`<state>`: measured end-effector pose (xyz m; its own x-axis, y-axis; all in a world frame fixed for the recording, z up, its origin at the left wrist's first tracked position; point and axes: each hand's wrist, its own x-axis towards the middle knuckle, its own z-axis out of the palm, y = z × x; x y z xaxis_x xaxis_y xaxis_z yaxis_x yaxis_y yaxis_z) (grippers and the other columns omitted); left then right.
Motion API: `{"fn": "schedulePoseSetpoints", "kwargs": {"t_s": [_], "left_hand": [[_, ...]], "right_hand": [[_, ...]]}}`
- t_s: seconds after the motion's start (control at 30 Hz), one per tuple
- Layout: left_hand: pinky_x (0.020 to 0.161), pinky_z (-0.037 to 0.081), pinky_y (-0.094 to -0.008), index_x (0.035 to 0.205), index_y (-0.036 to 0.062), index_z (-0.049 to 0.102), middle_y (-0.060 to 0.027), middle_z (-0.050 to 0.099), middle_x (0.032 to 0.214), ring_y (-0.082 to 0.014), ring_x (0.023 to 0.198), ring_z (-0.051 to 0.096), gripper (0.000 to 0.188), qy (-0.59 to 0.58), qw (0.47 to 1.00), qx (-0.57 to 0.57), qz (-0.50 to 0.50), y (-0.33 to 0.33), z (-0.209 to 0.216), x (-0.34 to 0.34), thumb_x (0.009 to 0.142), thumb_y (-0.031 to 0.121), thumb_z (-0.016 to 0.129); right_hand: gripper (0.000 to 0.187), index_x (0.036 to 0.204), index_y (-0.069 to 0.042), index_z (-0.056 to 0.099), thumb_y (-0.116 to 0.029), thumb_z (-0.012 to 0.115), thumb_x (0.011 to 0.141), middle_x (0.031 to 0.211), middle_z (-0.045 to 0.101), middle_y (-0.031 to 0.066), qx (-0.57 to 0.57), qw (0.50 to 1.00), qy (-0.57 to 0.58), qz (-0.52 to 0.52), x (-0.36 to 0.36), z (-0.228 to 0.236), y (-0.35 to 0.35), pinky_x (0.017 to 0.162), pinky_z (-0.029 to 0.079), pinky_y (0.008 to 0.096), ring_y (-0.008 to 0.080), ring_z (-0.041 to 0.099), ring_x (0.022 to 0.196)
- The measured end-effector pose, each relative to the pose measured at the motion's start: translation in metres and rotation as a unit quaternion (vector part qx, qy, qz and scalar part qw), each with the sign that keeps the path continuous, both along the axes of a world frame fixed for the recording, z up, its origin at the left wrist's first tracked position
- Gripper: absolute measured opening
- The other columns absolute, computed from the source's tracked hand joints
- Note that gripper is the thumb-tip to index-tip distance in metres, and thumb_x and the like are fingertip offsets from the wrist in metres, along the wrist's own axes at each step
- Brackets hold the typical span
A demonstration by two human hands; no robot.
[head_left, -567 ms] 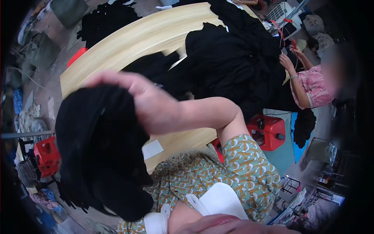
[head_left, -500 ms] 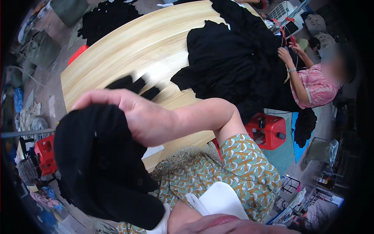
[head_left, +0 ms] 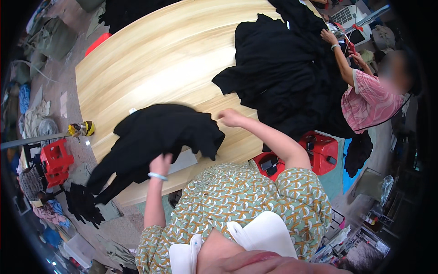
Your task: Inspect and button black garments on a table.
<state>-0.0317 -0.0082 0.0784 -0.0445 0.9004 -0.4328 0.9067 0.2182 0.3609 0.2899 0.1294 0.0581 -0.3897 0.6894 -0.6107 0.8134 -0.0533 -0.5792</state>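
A black garment (head_left: 159, 128) spreads over the near left part of the pale wooden table (head_left: 150, 68), its long narrow ends hanging past the edge. My left hand (head_left: 161, 165), with a pale bracelet at the wrist, is at the garment's near side; its slightly blurred fingers seem closed on the cloth. Just beyond the garment's right end, my right hand (head_left: 232, 118) hovers above the table with fingers curled in. Whatever those fingers may hold is hidden. Under the garment's near edge, a white flat sheet (head_left: 182, 160) shows in part.
A large black garment heap (head_left: 283, 68) covers the table's right side. Beside it a person in pink (head_left: 372, 98) handles cloth and something red. Red stools (head_left: 321, 153) stand near my right arm, another red stool (head_left: 55, 162) at left. A tape-wrapped pole end (head_left: 82, 129) reaches the left edge.
The black garment has gone from a raised bundle close to me to spread out over the table. My right hand has moved away to the right; my left hand has come into sight.
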Motion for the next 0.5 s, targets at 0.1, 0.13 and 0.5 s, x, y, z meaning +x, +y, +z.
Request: {"fn": "schedulePoseSetpoints", "kwargs": {"t_s": [0.1, 0.13, 0.5], "left_hand": [[0.085, 0.042, -0.0396, 0.120, 0.0027, 0.042, -0.0222, 0.051, 0.112, -0.0356, 0.099, 0.052, 0.054, -0.095, 0.970, -0.171, -0.147, -0.024, -0.022, 0.043, 0.075, 0.026, 0.061], [0.085, 0.043, -0.0398, 0.120, 0.0031, 0.042, -0.0229, 0.051, 0.110, -0.0351, 0.098, 0.053, 0.055, -0.099, 0.966, -0.149, -0.186, -0.028, -0.029, 0.057, 0.075, 0.027, 0.061], [0.082, 0.043, -0.0396, 0.115, 0.0025, 0.046, -0.0202, 0.054, 0.105, -0.0352, 0.095, 0.053, 0.046, -0.145, 0.983, -0.056, -0.099, 0.000, -0.037, 0.050, 0.076, 0.022, 0.059]], "right_hand": [[0.043, 0.109, -0.004, 0.053, 0.000, 0.054, 0.066, 0.110, 0.051, 0.0180, 0.323, 0.925, -0.169, 0.109, 0.039, 0.010, 0.024, 0.093, 0.032, 0.0407, 0.0304, 0.044, 0.110], [0.048, 0.112, -0.004, 0.050, -0.001, 0.056, 0.065, 0.112, 0.049, 0.0176, 0.440, 0.889, -0.124, 0.026, 0.049, -0.005, 0.037, 0.095, 0.030, 0.0421, 0.0303, 0.043, 0.112], [0.008, 0.071, -0.007, 0.057, -0.002, 0.054, 0.065, 0.074, 0.054, 0.0103, 0.517, 0.853, -0.053, 0.044, 0.034, -0.007, 0.097, 0.082, 0.037, 0.0360, 0.0264, 0.051, 0.078]]}}
